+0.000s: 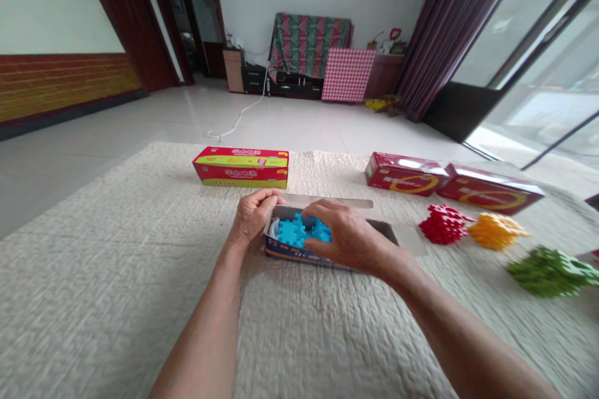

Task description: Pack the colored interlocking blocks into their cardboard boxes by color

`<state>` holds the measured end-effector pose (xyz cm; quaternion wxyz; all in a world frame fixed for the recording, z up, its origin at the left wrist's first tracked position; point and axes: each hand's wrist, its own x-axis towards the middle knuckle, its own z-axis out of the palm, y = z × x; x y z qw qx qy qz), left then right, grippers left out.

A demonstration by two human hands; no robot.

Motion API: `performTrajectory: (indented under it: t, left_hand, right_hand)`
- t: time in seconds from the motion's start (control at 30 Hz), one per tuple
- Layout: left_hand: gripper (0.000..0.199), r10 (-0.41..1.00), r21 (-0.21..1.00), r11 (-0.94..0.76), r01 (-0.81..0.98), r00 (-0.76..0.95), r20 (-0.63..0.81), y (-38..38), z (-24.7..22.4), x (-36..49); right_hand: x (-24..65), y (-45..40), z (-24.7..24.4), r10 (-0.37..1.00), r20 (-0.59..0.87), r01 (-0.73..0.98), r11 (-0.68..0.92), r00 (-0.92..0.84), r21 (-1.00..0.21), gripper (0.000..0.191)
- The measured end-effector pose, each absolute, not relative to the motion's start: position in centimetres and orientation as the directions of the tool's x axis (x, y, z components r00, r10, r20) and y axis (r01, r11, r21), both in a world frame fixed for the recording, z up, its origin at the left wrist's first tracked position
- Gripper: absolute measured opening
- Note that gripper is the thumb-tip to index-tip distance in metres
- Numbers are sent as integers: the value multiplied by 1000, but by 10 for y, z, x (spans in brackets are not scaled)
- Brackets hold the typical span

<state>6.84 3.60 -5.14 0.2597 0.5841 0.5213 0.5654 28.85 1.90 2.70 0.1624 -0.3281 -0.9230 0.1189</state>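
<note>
An open blue cardboard box [299,255] lies lengthwise in front of me, its long lid flap [346,202] folded back on the far side. Inside its left half are light-blue notched plastic building pieces [290,232], with a whitish curved item at the left end. My left hand [253,217] is closed at the box's far left corner, fingertips pinching the edge. Reaching over the box, my right hand [349,234] has thumb and fingers curled around some of the blue pieces; its palm hides the middle of the box.
A red-and-yellow box [241,168] stands beyond on the quilted cover [140,274]. Two dark-red boxes [405,174] sit at the far right. Nearer on the right are piles of red pieces [444,224], yellow pieces [496,230] and green pieces [547,271].
</note>
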Motion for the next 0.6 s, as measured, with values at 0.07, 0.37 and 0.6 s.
performTrajectory:
  t: [0.07,0.37,0.6]
  left_hand:
    - [27,910,905,-305,298,-189,368,36,-51,69]
    - [27,914,913,-305,272,-186,361,37,-53,68]
    - [26,899,895,-321,310,-198,391,36,-51,69]
  right_hand:
    - [278,21,29,603,211,531,787,-769,-315,28]
    - [261,22,31,628,196,579,774,-753,-256,35]
    - [308,18,31,656,366,588,754,-660,-293,28]
